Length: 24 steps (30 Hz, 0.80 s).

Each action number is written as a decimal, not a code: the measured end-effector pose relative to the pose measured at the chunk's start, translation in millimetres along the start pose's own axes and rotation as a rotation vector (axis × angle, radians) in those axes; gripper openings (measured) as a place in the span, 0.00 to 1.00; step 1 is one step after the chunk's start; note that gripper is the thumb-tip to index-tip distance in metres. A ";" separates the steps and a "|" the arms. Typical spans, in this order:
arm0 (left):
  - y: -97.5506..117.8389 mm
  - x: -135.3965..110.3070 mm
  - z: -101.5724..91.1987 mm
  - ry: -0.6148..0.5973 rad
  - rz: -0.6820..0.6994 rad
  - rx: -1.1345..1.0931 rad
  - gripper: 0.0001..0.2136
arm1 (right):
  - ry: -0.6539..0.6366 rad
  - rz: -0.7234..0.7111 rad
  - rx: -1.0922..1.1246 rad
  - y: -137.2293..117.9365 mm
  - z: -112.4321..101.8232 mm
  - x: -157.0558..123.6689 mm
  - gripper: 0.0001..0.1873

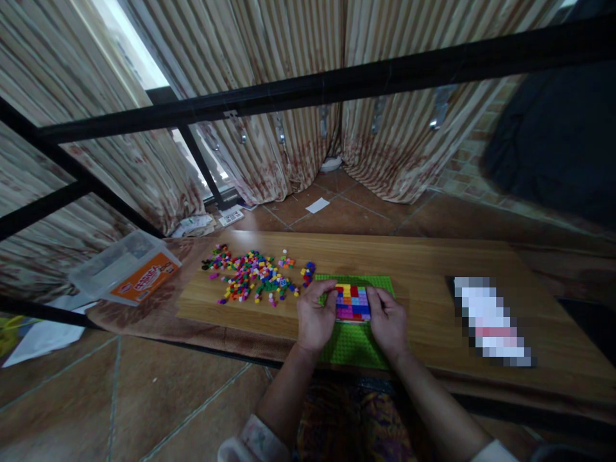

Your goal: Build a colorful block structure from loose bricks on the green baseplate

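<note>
Between my two hands is a flat block of multicoloured toy bricks (353, 304), with yellow, red, orange, blue, purple and pink pieces joined side by side. My left hand (315, 317) grips its left edge, thumb and fingers closed on it. At the opposite edge my right hand (389, 322) pinches it in the same way. Beneath lies a green studded baseplate (356, 350); whether the block touches it I cannot tell. Left of my left hand, a heap of small loose bricks (255, 273) in many colours spreads over the wooden board.
The wooden board (428, 256) rests on a brown cloth-covered surface (231, 340). A clear plastic box (106, 263) with an orange label stands at the far left. On the right lies a pixelated flat object (491, 321). A black metal bar (289, 96) crosses before striped curtains.
</note>
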State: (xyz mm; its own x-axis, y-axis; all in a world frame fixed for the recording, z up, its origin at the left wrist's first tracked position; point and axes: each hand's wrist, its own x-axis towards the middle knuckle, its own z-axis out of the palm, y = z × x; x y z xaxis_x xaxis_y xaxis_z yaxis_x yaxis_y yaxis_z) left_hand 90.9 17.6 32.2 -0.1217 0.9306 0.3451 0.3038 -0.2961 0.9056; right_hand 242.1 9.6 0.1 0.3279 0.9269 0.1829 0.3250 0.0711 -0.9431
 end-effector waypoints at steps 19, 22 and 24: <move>-1.5 9.3 13.7 -0.026 -0.247 -0.182 0.11 | -0.011 -0.010 0.013 2.1 0.0 0.1 0.21; 0.3 9.8 17.0 -0.032 -0.263 -0.178 0.10 | -0.014 -0.013 0.021 2.0 -0.1 0.1 0.21; 2.1 9.7 18.3 -0.030 -0.277 -0.187 0.09 | -0.013 -0.012 0.015 1.4 -0.2 -0.1 0.21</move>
State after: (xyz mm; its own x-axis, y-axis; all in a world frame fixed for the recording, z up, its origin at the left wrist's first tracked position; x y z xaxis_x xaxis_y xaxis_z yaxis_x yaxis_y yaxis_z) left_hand 107.6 29.9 32.9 -0.1471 0.9863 0.0751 0.0841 -0.0632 0.9945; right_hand 242.7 9.5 -1.1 0.3123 0.9306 0.1908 0.3156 0.0878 -0.9448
